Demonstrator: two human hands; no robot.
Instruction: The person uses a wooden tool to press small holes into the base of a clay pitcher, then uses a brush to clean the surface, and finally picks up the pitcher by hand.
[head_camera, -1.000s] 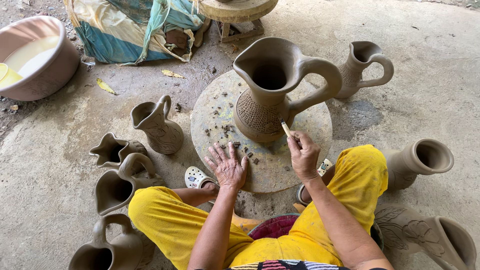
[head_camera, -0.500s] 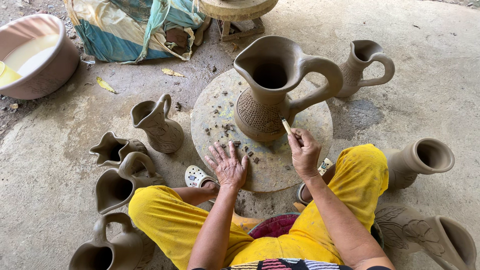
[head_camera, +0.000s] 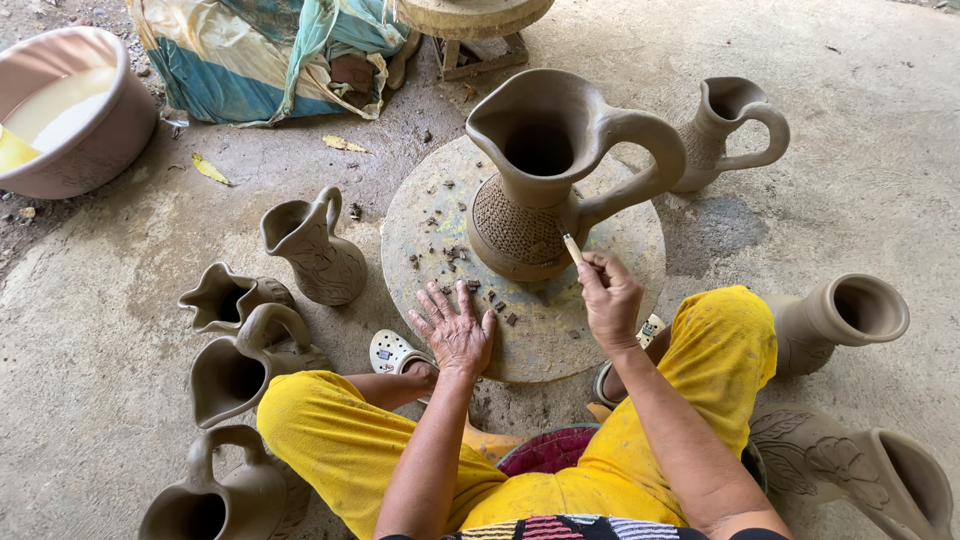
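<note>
large clay jug (head_camera: 545, 170), frame centre, on round turntable (head_camera: 430, 215). right hand (head_camera: 610, 297) pinches thin stick (head_camera: 572, 247) at jug's base. left hand (head_camera: 455, 328) flat, fingers spread, at disc's near edge. bare disc surface left of jug.

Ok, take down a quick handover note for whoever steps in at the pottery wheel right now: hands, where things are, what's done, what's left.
Left hand: flat, palm down on the round turntable.
Right hand: pinching a thin stick tool, tip at the lower belly of the large clay jug.
Jug stands upright on the turntable, clay crumbs scattered beside it.
Done: dotted texture band around the jug's belly.
Left: upper body and handle are bare.
</note>
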